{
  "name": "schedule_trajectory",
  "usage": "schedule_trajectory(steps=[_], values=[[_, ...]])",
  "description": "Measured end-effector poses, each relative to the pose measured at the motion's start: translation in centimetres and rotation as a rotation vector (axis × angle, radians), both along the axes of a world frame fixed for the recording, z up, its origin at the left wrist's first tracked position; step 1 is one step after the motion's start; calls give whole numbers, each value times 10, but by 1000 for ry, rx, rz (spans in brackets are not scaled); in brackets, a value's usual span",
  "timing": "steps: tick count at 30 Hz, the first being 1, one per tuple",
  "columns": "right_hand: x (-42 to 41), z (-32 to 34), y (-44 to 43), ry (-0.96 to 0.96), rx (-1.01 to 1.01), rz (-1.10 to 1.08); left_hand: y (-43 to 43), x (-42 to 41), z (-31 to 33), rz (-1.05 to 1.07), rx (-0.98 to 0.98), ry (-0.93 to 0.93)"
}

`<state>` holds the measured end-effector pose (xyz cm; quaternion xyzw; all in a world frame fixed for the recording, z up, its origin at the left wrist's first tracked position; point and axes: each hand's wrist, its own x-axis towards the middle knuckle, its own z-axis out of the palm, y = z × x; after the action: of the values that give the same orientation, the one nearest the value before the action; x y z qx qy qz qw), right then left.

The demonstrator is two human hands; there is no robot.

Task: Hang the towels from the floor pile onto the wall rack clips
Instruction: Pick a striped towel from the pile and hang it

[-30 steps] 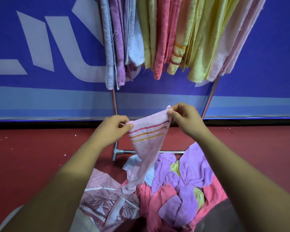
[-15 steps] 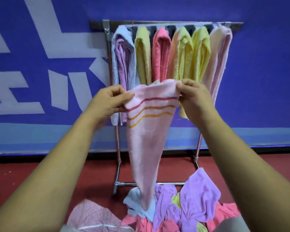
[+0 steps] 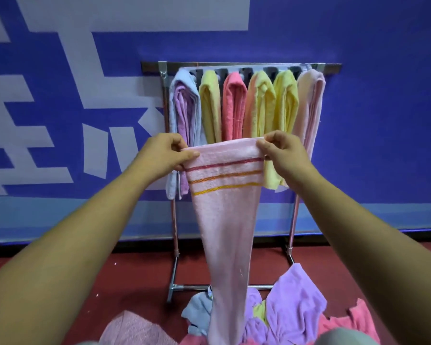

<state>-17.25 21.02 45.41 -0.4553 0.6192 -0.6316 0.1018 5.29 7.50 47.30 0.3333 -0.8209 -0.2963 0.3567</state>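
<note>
The person's left hand [image 3: 163, 152] and right hand [image 3: 285, 155] are raised side by side at about the same height. Each pinches one top corner of a pink striped towel [image 3: 224, 220] between thumb and curled fingers. The towel's short top edge is stretched level between the two hands. Its long axis hangs straight down below them, narrowing toward the bottom, with three stripes in red, orange and yellow just under the grip. The lower end hangs down in front of the floor pile [image 3: 294, 302], a heap of lilac, coral, blue and yellow towels on the red floor [image 3: 139, 275] below the hands. Whether it touches the pile cannot be told. Beyond the hands and higher up stands the rack [image 3: 234, 66] against a blue wall [image 3: 383, 120]. Its top bar carries a row of dark clips [image 3: 245, 72] well above the held edge. Six hung towels [image 3: 232, 105] already fill the row, from blue and lilac behind the left hand to pale pink behind the right. Neither hand looks clearly nearer the bar. The next move likely calls for lifting the top edge up and forward to a clip. Whether any clip is free cannot be made out from here.
</note>
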Motion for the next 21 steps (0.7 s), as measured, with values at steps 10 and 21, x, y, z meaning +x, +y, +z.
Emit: schedule_trajectory(steps=[10,21], values=[[-6,-9,10,85,81,-58,3,-7,-1,-84,-43,-23],[-17,-11,7,10,68,-85,15,-11,1,-359,66,-85]])
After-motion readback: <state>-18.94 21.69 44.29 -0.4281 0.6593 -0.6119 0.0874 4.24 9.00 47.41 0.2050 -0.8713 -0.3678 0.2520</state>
